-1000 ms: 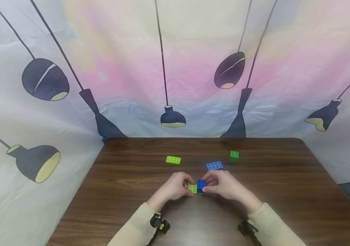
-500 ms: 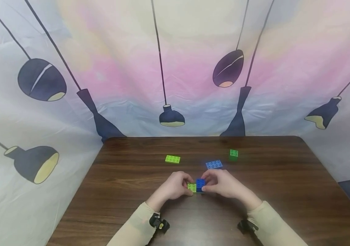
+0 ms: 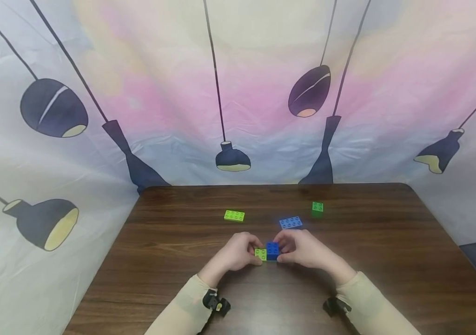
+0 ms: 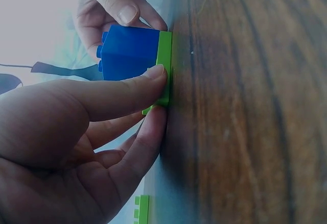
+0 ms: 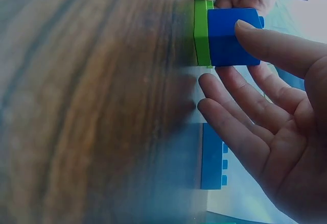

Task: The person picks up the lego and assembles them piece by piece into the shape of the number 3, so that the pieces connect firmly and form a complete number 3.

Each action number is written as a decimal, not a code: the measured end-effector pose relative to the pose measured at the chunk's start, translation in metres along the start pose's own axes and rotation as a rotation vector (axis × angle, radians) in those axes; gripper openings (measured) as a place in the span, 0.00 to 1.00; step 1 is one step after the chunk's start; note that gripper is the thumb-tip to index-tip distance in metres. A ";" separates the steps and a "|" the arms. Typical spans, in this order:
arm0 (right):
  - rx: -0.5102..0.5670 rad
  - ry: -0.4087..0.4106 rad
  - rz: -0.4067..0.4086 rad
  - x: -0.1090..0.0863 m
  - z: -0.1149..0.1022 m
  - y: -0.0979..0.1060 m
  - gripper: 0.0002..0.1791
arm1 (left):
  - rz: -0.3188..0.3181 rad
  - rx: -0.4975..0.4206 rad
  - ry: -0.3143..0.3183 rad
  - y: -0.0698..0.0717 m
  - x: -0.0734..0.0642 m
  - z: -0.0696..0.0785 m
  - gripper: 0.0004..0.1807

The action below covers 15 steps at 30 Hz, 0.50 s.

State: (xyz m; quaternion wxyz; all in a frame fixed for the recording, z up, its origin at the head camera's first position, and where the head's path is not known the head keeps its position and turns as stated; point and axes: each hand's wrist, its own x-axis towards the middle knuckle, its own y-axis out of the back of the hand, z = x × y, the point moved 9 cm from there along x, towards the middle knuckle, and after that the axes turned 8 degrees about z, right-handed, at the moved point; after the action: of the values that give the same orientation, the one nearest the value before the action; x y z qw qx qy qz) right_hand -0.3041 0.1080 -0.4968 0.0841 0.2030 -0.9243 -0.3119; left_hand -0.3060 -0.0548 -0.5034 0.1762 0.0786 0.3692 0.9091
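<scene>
In the head view, a lime-green flat toy building brick (image 3: 261, 254) lies near the table's middle, a square blue building brick (image 3: 272, 251) standing on its right end. My left hand (image 3: 240, 251) pinches the green brick's left end between thumb and fingers, plain in the left wrist view. Beside the blue brick is my right hand (image 3: 305, 250), its fingers loosely spread. The left wrist view shows a small gap between the right thumb (image 4: 125, 12) and the blue brick. In the right wrist view that thumb overlaps the brick's face, fingertips close under its side.
On the brown table (image 3: 171, 279), farther back, lie another lime-green flat brick (image 3: 234, 216), a light-blue flat brick (image 3: 290, 223) and a small darker green brick (image 3: 317, 209). A cloth printed with lamps (image 3: 233, 158) hangs behind the table.
My right thumb, which overlapped the blue brick's front corner, has drawn back to the right of it. My left hand keeps its pinch on the green brick. The head view has shifted slightly.
</scene>
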 end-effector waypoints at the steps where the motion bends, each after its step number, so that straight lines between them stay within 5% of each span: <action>1: 0.001 0.000 -0.001 0.000 0.000 0.000 0.20 | 0.000 0.000 -0.001 0.000 0.000 0.000 0.16; 15: 0.029 -0.024 -0.016 -0.001 0.001 -0.002 0.20 | -0.008 -0.012 -0.019 0.002 0.001 0.002 0.17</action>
State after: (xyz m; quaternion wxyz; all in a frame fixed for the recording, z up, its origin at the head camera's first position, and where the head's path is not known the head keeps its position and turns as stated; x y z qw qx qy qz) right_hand -0.3026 0.1077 -0.4988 0.0678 0.2077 -0.9280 -0.3016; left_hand -0.3065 -0.0544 -0.5008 0.1839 0.0849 0.3624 0.9098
